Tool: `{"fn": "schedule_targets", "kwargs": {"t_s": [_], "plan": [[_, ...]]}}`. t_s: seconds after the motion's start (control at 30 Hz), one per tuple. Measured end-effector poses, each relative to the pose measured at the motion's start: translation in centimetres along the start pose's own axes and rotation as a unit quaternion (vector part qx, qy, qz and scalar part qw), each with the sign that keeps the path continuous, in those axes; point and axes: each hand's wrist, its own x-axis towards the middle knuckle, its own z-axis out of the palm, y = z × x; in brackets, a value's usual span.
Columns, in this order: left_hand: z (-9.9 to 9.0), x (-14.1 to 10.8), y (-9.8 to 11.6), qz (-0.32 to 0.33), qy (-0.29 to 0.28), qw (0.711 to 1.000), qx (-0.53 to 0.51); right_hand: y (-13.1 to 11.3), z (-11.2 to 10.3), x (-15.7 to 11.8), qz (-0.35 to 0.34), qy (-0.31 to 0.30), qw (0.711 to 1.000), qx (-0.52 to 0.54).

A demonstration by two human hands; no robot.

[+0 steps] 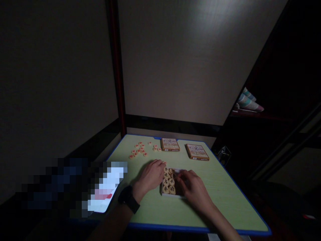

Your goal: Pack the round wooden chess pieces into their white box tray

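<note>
Wristwatch (128, 199) nearest, left hand (152, 172) likely braces the box (179, 190) for the right hand (195, 187) (whether either's fingers pinch, I cannot tell).

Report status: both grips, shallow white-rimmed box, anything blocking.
Left-hand grip at upper-left edge of box; right-hand grip over its right side, hold unclear. Box part-filled with round, pale, black-marked pieces. No obstruction seen; round, pale, red-marked pieces loose farther back.

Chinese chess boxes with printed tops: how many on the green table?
2: one box near the green table's far edge, a second box to its right. The open tray nearer the camera isn't counted.
</note>
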Motion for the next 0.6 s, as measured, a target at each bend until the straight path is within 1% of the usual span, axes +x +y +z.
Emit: {"fn": "schedule_targets", "kwargs": {"t_s": [0.07, 0.23, 0.37, 0.6], "plan": [[0.0, 0.0, 0.0, -0.002, 0.000, 1.000, -0.003, 0.4, -0.5, 0.9, 0.007, 0.002, 1.000, -0.026], [0.2, 0.1, -0.1, -0.002, -0.003, 1.000, 0.001, 0.7, -0.6, 2.5, -0.006, -0.048, 0.998, -0.044], [0.1, 0.1, 0.0, -0.006, -0.007, 1.000, -0.001, 0.5, -0.1, 2.9, -0.025, -0.056, 0.997, -0.042], [0.4, 0.1, -0.2, -0.001, 0.003, 1.000, 0.001, 0.5, 0.0, 2.9, -0.028, -0.056, 0.998, -0.027]]}}
